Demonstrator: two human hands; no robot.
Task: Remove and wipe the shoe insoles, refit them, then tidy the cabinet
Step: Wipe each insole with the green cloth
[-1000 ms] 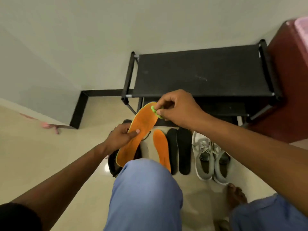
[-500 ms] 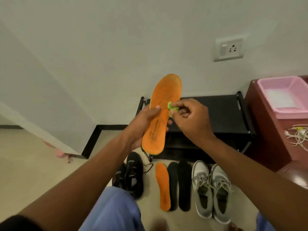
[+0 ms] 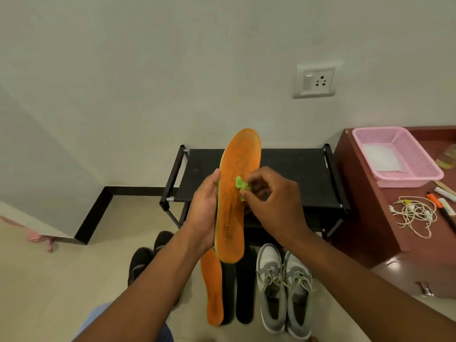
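My left hand (image 3: 206, 208) grips an orange insole (image 3: 237, 191) by its left edge, holding it upright in front of the black shoe rack (image 3: 296, 178). My right hand (image 3: 274, 201) pinches a small green cloth (image 3: 241, 186) against the insole's face. On the floor below lie a second orange insole (image 3: 213, 292) and two black insoles (image 3: 240, 290) side by side. A pair of grey sneakers (image 3: 283, 290) stands to their right, and a pair of black shoes (image 3: 145, 257) to the left, partly hidden by my left forearm.
A dark red table (image 3: 370, 218) stands at the right with a pink basket (image 3: 397, 156), a tangled white cable (image 3: 414, 213) and markers (image 3: 441, 206). A wall socket (image 3: 317, 81) is above the rack. A pink object (image 3: 42, 239) lies on the floor at left.
Both hands lifted the orange insole from low near my knee up in front of the rack; the view tilted upward. The green cloth stays against the insole's middle.
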